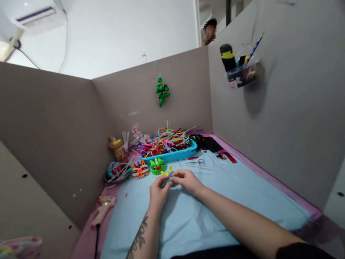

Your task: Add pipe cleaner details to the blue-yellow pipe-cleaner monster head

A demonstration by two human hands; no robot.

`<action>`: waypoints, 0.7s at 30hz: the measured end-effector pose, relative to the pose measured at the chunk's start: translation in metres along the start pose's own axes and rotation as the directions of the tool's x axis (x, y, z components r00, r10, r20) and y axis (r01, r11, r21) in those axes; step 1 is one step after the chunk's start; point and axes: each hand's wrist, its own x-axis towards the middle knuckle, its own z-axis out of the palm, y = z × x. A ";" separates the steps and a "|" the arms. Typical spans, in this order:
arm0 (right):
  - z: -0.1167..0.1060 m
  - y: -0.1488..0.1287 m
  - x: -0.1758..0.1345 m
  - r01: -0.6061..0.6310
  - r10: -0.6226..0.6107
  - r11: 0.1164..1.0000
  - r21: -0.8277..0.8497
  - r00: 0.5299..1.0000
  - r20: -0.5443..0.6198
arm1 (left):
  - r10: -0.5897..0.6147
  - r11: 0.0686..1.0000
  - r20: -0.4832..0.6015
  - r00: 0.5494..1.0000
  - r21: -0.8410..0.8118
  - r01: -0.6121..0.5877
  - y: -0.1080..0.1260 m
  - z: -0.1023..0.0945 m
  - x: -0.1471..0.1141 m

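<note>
Both hands meet over the middle of the blue cloth (193, 226). Between their fingertips is a small fuzzy pipe-cleaner piece (167, 172), light blue with yellow tips, partly hidden by the fingers. My left hand (160, 189) pinches it from the left, and my right hand (187, 181) grips its right side. Just beyond stand a green pipe-cleaner animal head (158, 166) and an orange-and-white one (140, 170). Scissors (201, 163) lie to the right of the hands. A blue tray (179, 155) heaped with colourful pipe cleaners (167, 141) sits at the back.
A pink glue gun (102, 212) with a lit green light and black cord lies left. Behind it are a bowl (119, 178) and a lidded cup (117, 148). Grey partitions (150, 70) surround the table; a clear box (242, 76) hangs right. A person (210, 31) is beyond.
</note>
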 end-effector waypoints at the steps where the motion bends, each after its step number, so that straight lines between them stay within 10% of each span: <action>1: 0.000 0.000 0.000 0.001 -0.001 1.000 0.008 1.000 0.004 | -0.009 1.000 0.002 1.000 -0.002 0.009 0.000 0.000 0.000; 16: -0.003 -0.003 -0.005 0.294 -0.283 0.926 -0.235 0.956 0.081 | -0.273 0.855 0.236 0.932 -0.384 0.348 0.006 -0.002 -0.001; 21: -0.003 0.001 -0.003 0.256 -0.250 0.929 -0.266 0.966 0.057 | -0.286 0.876 0.157 0.945 -0.356 0.324 0.003 -0.002 0.000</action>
